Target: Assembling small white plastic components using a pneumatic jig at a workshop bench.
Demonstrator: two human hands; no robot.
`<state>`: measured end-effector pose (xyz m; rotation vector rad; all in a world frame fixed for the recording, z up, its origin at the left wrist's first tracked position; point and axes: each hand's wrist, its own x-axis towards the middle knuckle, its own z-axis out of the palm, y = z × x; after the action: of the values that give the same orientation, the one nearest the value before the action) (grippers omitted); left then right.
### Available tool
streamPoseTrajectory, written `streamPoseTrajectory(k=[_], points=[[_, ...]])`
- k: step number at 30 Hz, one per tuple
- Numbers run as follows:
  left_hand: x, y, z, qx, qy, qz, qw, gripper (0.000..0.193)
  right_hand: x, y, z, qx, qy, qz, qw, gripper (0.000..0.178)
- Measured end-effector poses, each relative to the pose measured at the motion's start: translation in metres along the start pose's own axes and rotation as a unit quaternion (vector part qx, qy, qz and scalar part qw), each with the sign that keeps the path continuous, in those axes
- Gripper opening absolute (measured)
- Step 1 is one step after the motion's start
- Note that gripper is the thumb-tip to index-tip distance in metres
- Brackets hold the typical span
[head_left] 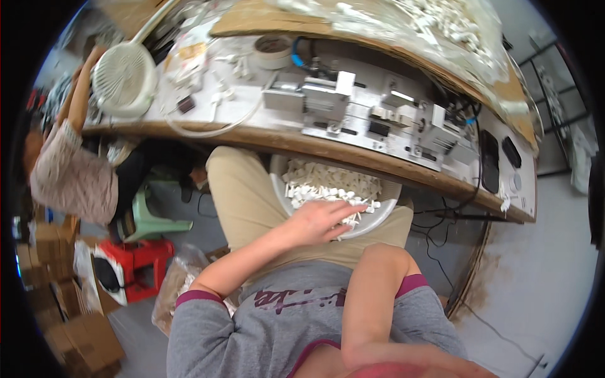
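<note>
My left hand (320, 222) lies palm down over a pale plastic basin (372, 225) in my lap. Its fingers are stretched out and slightly apart, resting on or just above small white plastic parts (309, 194); what is under the palm is hidden. Off-white flat pieces (334, 171) fill the far side of that basin. My right arm is bent sharply, with the elbow near the basin's right side and the forearm folded back toward the lower edge. My right hand (403, 356) is close to the camera there, and its fingers cannot be made out.
A workbench edge (252, 137) runs just beyond the basin. It carries metal fixtures (328, 97), a white fan (125, 79), a tape roll (273, 51) and a dark phone (489, 160). Cardboard with bagged white parts (435, 25) stands behind. A co-worker (75, 173) sits at left near a red stool (142, 264).
</note>
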<state>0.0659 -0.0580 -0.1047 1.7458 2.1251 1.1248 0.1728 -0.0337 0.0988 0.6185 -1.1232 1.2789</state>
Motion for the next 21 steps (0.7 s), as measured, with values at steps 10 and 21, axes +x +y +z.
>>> streamPoseTrajectory(k=[10,21], points=[[0.214,-0.016,-0.196,0.246,0.399,0.16,0.869,0.027,-0.009,0.088,-0.1,-0.223,0.062,-0.384,0.894,0.037],[0.249,-0.074,-0.2,0.298,0.153,-0.032,0.942,0.023,0.158,0.236,-0.181,-0.607,-0.437,-0.118,0.653,0.014]])
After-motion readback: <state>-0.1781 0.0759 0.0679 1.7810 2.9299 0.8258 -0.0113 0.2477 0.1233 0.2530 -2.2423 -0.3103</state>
